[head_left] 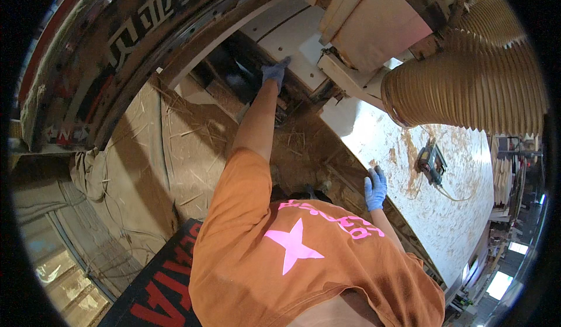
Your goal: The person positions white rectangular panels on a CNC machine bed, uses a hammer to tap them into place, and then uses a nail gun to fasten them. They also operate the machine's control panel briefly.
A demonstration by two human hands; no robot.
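Observation:
My left hand [274,75], in a blue-grey glove, reaches far forward to the edge of a white machine table [296,58]. Its thumb and fingers point apart, and no held object shows. Beside it lies a dark, shiny recess [236,67] in the machine. My right hand [376,190], gloved in light blue, rests at the near edge of a white worktable [403,181], fingers stretched out. Past that hand, a dark hand-held power tool [431,162] with a thin cord lies on the worktable among brown dust.
A thick ribbed hose [467,87] hangs at the right, joined to a pale machine housing [380,26]. A long dark machine beam [87,64] curves across the upper left. Wood splinters litter the brown floor [196,146]. A dark panel with red lettering [163,286] stands at lower left.

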